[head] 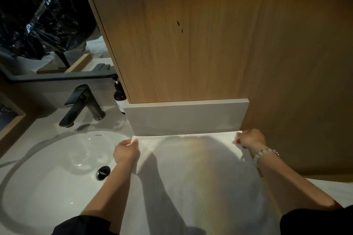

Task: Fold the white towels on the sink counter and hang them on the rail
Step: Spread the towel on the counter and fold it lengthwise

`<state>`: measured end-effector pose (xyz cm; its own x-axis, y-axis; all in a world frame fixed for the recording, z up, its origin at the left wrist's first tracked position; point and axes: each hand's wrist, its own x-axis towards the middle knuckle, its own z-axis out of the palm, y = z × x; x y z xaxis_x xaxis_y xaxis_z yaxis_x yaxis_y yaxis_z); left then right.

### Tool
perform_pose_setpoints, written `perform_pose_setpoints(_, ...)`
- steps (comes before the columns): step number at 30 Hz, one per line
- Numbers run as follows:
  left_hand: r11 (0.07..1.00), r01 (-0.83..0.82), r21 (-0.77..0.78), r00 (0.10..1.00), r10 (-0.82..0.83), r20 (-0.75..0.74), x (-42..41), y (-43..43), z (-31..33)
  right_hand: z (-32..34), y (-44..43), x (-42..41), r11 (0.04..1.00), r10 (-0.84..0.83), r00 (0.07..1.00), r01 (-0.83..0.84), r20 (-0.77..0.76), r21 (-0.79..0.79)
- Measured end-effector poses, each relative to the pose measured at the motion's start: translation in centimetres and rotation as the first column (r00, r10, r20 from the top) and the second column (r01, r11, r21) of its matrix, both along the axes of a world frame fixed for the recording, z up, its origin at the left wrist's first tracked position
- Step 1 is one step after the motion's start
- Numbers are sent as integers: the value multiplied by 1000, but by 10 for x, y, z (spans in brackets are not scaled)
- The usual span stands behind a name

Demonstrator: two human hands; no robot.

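A white towel is stretched out between my two hands, over the counter to the right of the basin, and reaches down to the bottom of the view. My left hand pinches its far left corner. My right hand, with a bead bracelet at the wrist, pinches its far right corner. The towel's far edge lies close to the low white backsplash. No towel rail is in view.
A white oval basin with a dark drain fills the lower left. Behind it stand a dark faucet and a brown pump bottle. A wooden panel rises straight ahead; a mirror is at upper left.
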<state>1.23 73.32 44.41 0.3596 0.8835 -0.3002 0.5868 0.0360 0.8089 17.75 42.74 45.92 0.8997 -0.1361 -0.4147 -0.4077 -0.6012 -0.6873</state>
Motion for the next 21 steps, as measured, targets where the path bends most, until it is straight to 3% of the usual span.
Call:
perform_pose_setpoints(8, 999, 8, 34, 999, -10, 36, -10, -5, 18, 12, -6, -22, 948, -108, 993, 89, 45, 305)
perform_pose_setpoints(12, 998, -47, 30, 992, 43, 122, -23, -17, 28, 20, -11, -39, 917, -163, 981, 112, 103, 382)
perform_pose_setpoints(18, 987, -73, -142, 926, 120, 357, -53, -41, 42, 27, -19, -62, 802, -260, 958, 144, 121, 580)
perform_pose_setpoints(21, 980, -96, -172, 923, 152, 353, -62, -47, 44, 32, -28, -73, 767, -290, 953, 178, 86, 616)
